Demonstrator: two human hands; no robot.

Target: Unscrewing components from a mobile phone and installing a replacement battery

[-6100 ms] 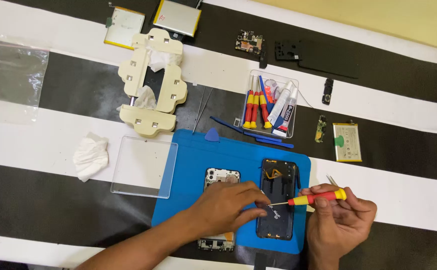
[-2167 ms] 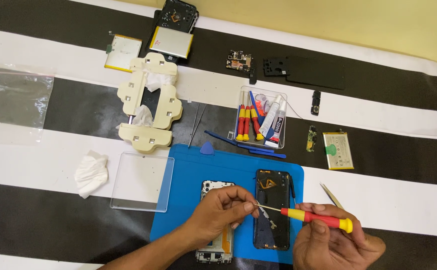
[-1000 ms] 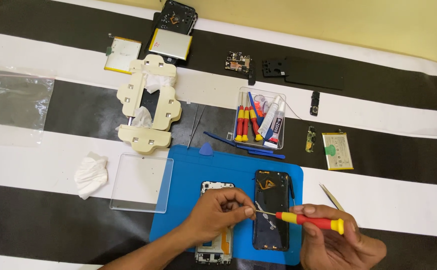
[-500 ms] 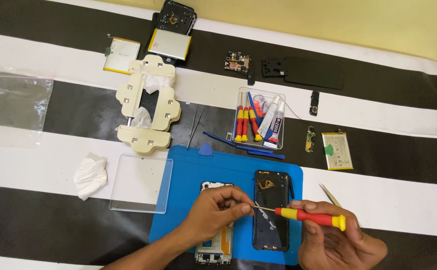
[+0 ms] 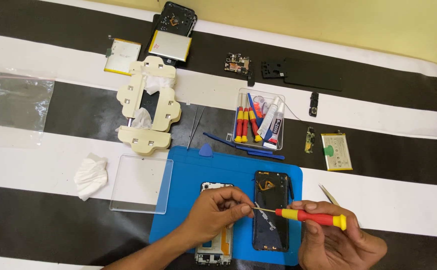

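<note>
The fingers point(image 5: 241, 207) of the left hand point(image 5: 218, 212) are pinched together at the thin metal tip of a red-and-yellow-handled screwdriver point(image 5: 308, 217); whether a screw sits between them is too small to tell. The right hand point(image 5: 336, 245), at 3 o'clock of the left, has its fingers clamped around the screwdriver's handle, the shaft lying nearly level and pointing toward 9 o'clock. The tip hangs over the left edge of one black opened phone body point(image 5: 272, 210), which lies lengthwise on a blue rectangular work mat point(image 5: 188, 165). Under the left hand lies one white phone frame point(image 5: 213, 250), just beside the black body. At 3 o'clock of the black body one pair of metal tweezers point(image 5: 328, 192) rests on the striped black-and-white surface point(image 5: 38, 165). At 12 o'clock of the mat stands one clear plastic tool box point(image 5: 259, 120) with three red-and-yellow screwdrivers and one white glue tube. At 9 o'clock of the mat lie one clear glass panel point(image 5: 141, 182) and one crumpled white tissue point(image 5: 91, 175). At 11 o'clock sits one cream plastic clamping jig point(image 5: 148, 110). Three flat batteries point(image 5: 337, 151) are spread about, well apart, and one clear plastic bag point(image 5: 18, 102) lies at far 9 o'clock.
</note>
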